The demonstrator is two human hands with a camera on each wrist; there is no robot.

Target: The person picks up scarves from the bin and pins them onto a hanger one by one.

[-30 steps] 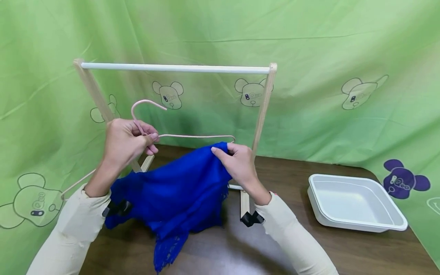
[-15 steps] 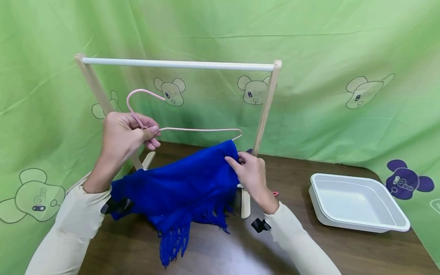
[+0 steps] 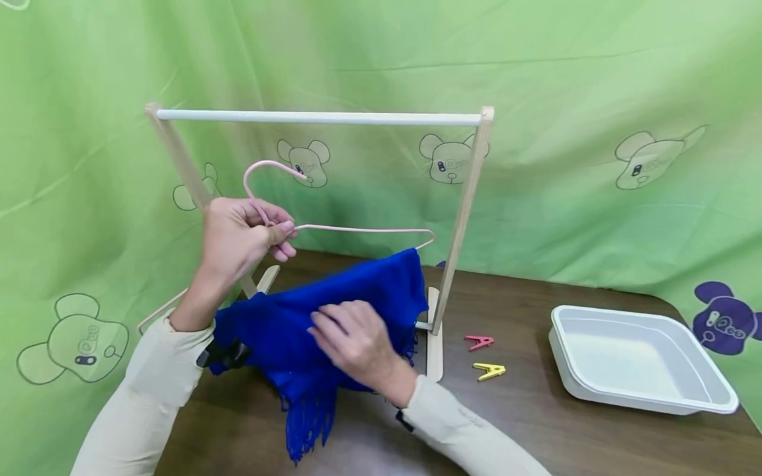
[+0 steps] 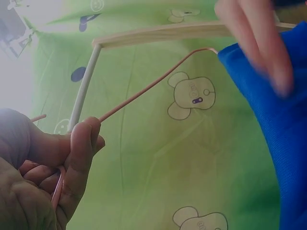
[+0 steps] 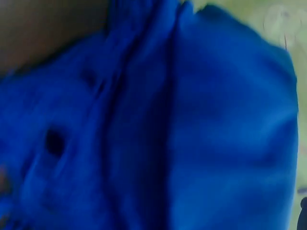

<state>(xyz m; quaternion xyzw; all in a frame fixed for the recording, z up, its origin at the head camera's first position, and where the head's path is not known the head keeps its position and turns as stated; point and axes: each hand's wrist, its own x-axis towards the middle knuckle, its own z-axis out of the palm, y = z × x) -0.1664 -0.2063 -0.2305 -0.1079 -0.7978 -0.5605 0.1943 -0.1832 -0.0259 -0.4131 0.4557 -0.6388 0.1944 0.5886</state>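
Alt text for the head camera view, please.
A left hand grips a pink hanger draped with a blue scarf, while the right hand lies on the cloth, before a wooden rack. Two clips and a white tray sit nearby.

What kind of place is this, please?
Probably a staged recording setup, not a home: a green cartoon-bear backdrop hangs behind a brown table holding a small wooden rack, two clothespins and a white tray.
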